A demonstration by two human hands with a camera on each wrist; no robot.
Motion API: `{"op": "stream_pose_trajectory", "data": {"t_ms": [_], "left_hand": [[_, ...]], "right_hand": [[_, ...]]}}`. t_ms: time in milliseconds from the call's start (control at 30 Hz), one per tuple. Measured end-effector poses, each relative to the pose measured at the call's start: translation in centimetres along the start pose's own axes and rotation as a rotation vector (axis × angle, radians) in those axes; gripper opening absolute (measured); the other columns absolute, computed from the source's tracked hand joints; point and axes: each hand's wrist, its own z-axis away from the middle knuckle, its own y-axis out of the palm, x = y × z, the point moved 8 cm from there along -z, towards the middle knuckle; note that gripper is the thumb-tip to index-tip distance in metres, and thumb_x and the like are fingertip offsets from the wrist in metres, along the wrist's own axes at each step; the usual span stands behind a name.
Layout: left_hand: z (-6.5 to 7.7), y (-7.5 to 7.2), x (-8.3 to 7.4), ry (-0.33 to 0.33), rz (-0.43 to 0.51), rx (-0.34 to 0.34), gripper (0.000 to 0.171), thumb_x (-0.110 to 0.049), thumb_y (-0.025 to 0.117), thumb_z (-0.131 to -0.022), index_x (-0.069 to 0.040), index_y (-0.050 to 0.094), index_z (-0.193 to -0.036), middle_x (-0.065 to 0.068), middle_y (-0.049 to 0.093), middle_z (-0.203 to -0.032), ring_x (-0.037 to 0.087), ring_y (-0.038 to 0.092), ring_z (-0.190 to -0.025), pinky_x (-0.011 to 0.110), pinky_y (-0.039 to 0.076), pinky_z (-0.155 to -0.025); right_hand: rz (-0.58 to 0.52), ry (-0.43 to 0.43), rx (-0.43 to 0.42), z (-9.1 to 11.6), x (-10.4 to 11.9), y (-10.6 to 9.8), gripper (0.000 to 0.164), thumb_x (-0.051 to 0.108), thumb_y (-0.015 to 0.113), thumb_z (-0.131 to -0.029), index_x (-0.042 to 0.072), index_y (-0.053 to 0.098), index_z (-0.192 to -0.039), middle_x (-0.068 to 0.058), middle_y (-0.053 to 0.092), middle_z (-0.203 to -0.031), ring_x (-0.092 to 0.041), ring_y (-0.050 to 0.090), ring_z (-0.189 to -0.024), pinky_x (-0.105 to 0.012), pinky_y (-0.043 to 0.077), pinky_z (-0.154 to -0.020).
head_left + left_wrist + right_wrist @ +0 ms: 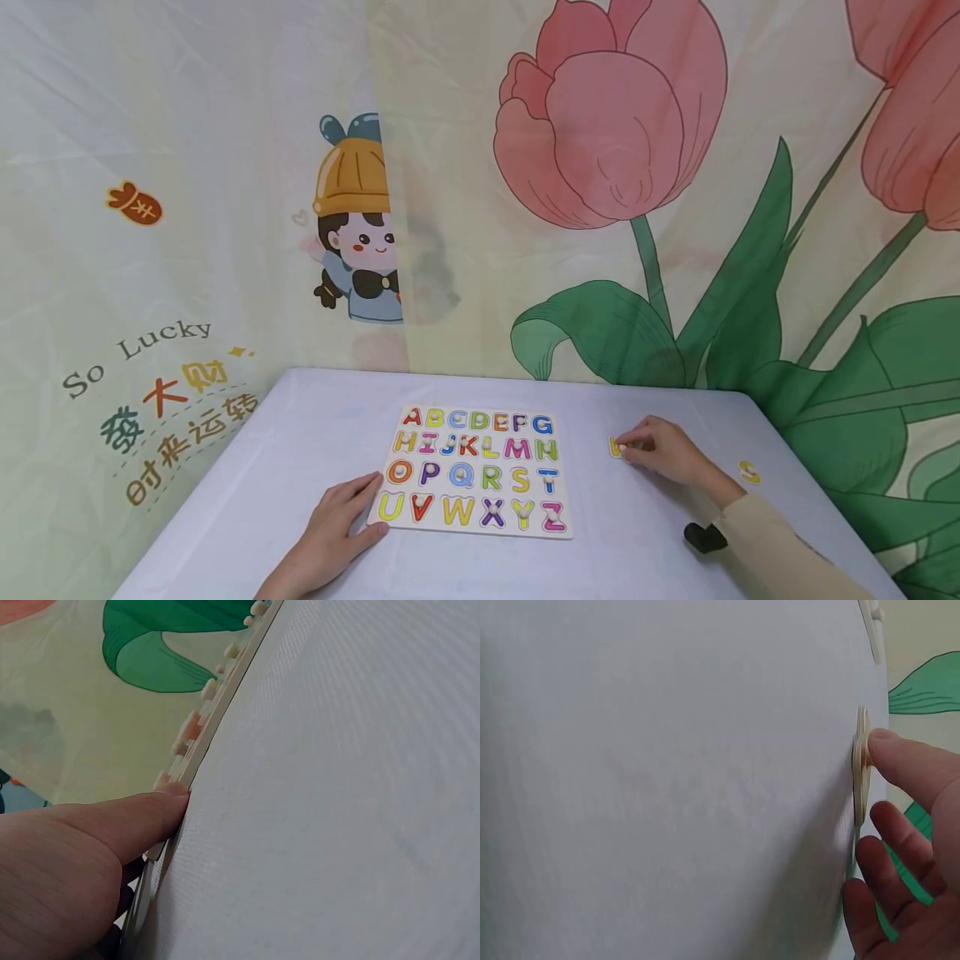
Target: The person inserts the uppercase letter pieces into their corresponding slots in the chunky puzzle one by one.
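Note:
A wooden alphabet puzzle board (472, 531) lies on the table, with colourful letters in rows and small knobs standing up along its face. My left hand (330, 529) rests at the board's lower left corner; its thumb (154, 817) touches the board's edge (202, 754). To the right of the board, my right hand (663, 450) pinches a yellow letter piece (615, 447) by its knob. That piece (861, 776) shows edge-on, low over the table, in the right wrist view; the fingers hide which letter it is.
A yellow S-shaped piece (749, 472) lies farther right on the white table (630, 550). Beside the right sleeve is a black object (705, 537). A printed curtain with tulips (615, 125) hangs behind the table.

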Motion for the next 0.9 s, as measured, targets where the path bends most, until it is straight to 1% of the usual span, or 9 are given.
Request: {"op": "stream_pose_trajectory", "data": {"t_ms": [133,267,400,567,767,900], "left_hand": [[0.0,0.0,0.1,-0.003,-0.002,-0.002,0.077,-0.043,0.078,-0.096,-0.011,0.05,-0.159,0.001,0.046,-0.165,0.031,0.036,-0.151,0.06,0.034,-0.121],[0.0,0.1,0.1,-0.007,-0.005,-0.002,0.077,-0.043,0.079,-0.096,-0.012,0.05,-0.159,0.0,0.046,-0.165,0.03,0.035,-0.151,0.059,0.035,-0.121],[0.0,0.1,0.1,-0.01,0.002,0.002,0.077,-0.043,0.078,-0.096,-0.012,0.05,-0.16,0.0,0.045,-0.165,0.031,0.035,-0.151,0.059,0.034,-0.121],[-0.1,0.0,0.0,-0.004,0.007,0.004,0.077,-0.044,0.078,-0.096,-0.012,0.049,-0.16,0.001,0.044,-0.166,0.032,0.034,-0.152,0.061,0.033,-0.121],[-0.1,0.0,0.1,-0.001,-0.004,0.0,0.077,-0.044,0.078,-0.096,-0.012,0.049,-0.16,0.001,0.044,-0.166,0.033,0.034,-0.152,0.061,0.033,-0.122],[0.0,0.0,0.1,-0.01,0.007,0.002,0.078,-0.044,0.078,-0.096,-0.012,0.049,-0.16,0.001,0.044,-0.166,0.033,0.034,-0.152,0.062,0.033,-0.122]], "right_hand": [[0.027,0.034,-0.066,0.3,0.2,-0.1,0.024,0.021,0.086,-0.091,0.011,0.083,-0.113,0.0,0.067,-0.097,-0.018,0.056,-0.087,-0.027,0.051,-0.07],[0.011,0.094,-0.131,1.0,0.6,-0.1,0.019,0.021,0.085,-0.091,0.008,0.083,-0.106,-0.003,0.07,-0.097,-0.02,0.062,-0.09,-0.034,0.052,-0.076],[-0.004,0.148,-0.164,1.7,0.9,0.0,0.017,0.02,0.084,-0.092,0.006,0.083,-0.102,-0.005,0.07,-0.097,-0.022,0.062,-0.09,-0.036,0.051,-0.077],[-0.008,0.196,-0.189,1.8,0.5,0.1,0.018,0.02,0.085,-0.091,0.005,0.083,-0.101,-0.008,0.07,-0.098,-0.024,0.063,-0.091,-0.036,0.05,-0.076],[-0.022,0.207,-0.204,1.6,0.3,0.1,0.017,0.02,0.086,-0.09,0.005,0.084,-0.098,-0.01,0.07,-0.098,-0.026,0.064,-0.093,-0.035,0.051,-0.075],[-0.019,0.192,-0.205,1.6,0.8,0.1,0.015,0.018,0.086,-0.09,0.005,0.084,-0.099,-0.009,0.07,-0.098,-0.025,0.064,-0.092,-0.034,0.051,-0.074]]}}
